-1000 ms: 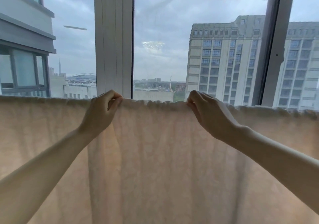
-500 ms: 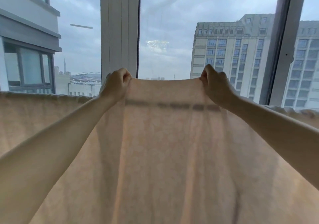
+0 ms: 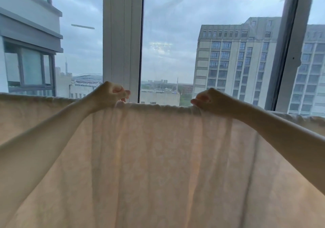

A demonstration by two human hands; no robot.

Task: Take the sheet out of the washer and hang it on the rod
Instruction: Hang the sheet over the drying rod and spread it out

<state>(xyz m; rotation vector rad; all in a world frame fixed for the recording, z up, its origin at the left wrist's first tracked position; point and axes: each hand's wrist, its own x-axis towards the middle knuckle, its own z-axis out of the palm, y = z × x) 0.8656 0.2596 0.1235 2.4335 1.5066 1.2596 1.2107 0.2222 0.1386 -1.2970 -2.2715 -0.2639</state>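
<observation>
A pale cream sheet [image 3: 158,157] hangs across the whole width of the view, folded over a rod that the cloth hides. Its top fold runs level at about window-sill height. My left hand [image 3: 109,95] sits at the top fold left of centre, its curled fingers pinching a bit of the cloth. My right hand [image 3: 212,101] sits at the fold right of centre, with curled fingers gripping the sheet's top edge. The stretch of sheet between my hands lies flat, with soft vertical creases.
Right behind the sheet is a large window with a white frame post [image 3: 123,43] and a grey post [image 3: 288,52]. Tall buildings and a cloudy sky show through the glass.
Half a second ago both hands held the sheet's fold raised above the rod line. They have since lowered it, and the fold lies level again.
</observation>
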